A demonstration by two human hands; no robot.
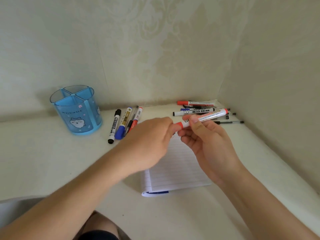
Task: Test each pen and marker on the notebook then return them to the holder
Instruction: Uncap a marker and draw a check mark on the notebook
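Hands hid the top of the notebook point(178, 170). Above it, the right hand point(207, 146) fingers gripped one red marker point(206, 117), and the left hand point(149, 141) fingers pinched its cap point(180, 125). One holder point(76, 110) stood on the bench point(43, 153). The loose pens point(194, 111) overlapped, uncountable.

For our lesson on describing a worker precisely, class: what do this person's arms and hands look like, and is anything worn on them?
The left forearm and right forearm are bare up to the picture's edge: no sleeves, cuffs or gloves show. The left hand and the right hand carry no visible ring, watch or bracelet. The right thumbnail looks short and unpainted.
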